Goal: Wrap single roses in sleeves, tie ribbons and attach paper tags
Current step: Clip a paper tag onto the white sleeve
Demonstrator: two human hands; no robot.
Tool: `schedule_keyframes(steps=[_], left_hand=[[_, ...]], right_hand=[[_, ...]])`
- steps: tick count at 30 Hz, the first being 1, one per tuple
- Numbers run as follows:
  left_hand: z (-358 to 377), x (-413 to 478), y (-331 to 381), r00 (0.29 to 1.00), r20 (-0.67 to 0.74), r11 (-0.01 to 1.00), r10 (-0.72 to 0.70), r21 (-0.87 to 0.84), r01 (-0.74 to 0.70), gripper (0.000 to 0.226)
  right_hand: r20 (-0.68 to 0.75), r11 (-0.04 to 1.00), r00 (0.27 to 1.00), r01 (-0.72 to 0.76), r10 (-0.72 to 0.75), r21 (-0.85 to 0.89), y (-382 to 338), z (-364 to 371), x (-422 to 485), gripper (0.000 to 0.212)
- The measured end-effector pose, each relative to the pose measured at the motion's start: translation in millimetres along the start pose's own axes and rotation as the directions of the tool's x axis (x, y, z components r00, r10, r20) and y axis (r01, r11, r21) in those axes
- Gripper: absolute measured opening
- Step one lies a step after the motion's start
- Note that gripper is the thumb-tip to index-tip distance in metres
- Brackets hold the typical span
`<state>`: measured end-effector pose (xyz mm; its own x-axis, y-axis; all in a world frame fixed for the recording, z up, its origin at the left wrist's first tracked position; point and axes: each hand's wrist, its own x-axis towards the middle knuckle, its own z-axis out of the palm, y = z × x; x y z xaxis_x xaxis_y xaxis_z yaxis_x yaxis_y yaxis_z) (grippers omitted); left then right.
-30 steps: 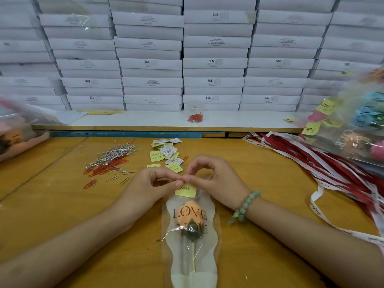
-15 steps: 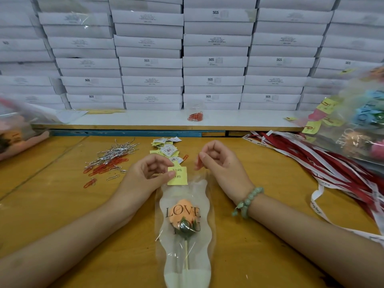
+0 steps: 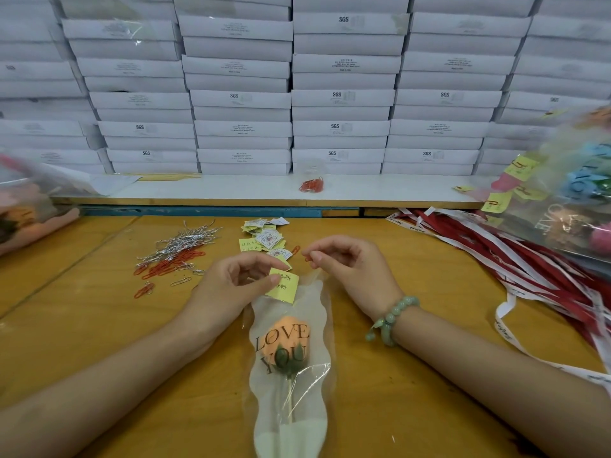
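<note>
Left hand (image 3: 231, 285) is pinching the thin, floppy yellow tag (image 3: 282, 287) by its left edge against the sleeve's (image 3: 317, 312) top. Just right of the sleeve's top, right hand's (image 3: 350, 269) curled fingers are nipping 1 small, probably slippery red clip (image 3: 307, 258).

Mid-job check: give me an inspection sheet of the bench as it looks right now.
Surface: wooden table, things spread across it.
Job's things: orange rose in a LOVE YOU sleeve, lying at centre; yellow tag at the sleeve's top; ribbons, red and white, heaped at right; loose tags and paper clips beyond the hands.
Clutter: left bag of roses; right bag of roses; jar with red clips on the shelf.
Grips: left hand pinches the yellow tag; right hand, apart from the tag, seems to pinch a red paper clip.
Cables: nothing seen.
Surroundings: stacked white boxes fill the back.
</note>
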<state>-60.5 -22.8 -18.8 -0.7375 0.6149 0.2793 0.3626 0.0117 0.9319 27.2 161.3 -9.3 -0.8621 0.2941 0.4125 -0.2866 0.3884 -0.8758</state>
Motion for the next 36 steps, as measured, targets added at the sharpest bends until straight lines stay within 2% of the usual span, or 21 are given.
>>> schedule_keyframes(steps=[7,13,22,29,36], left_hand=[[0.8,-2.0,1.2,1.000,0.000,0.999,0.014,-0.033,-0.014,0.024],[0.0,-0.7,-1.4,1.000,-0.030,1.000,0.006,-0.019,-0.007,0.025],[-0.6,-1.1,-2.3,1.000,-0.023,1.000,-0.006,-0.021,0.005,0.024],[-0.9,-0.3,-3.4,1.000,-0.026,1.000,0.000,0.000,0.000,0.024],[-0.1,-1.5,-1.2,1.000,-0.018,1.000,0.010,0.013,-0.010,0.024]], right_hand=[[-0.026,0.996,0.999,-0.028,0.030,0.085,-1.5,-1.0,-0.8,0.010],[0.015,0.984,0.999,-0.051,0.049,0.173,-1.5,-0.1,-2.6,0.008],[0.000,0.983,0.999,-0.042,0.043,0.180,-1.8,-0.4,-1.5,0.015],[-0.005,0.996,1.000,-0.008,0.007,-0.089,-3.1,2.3,-2.5,0.022],[0.152,0.958,0.987,0.087,-0.046,-0.272,-9.4,8.9,-7.8,0.026]])
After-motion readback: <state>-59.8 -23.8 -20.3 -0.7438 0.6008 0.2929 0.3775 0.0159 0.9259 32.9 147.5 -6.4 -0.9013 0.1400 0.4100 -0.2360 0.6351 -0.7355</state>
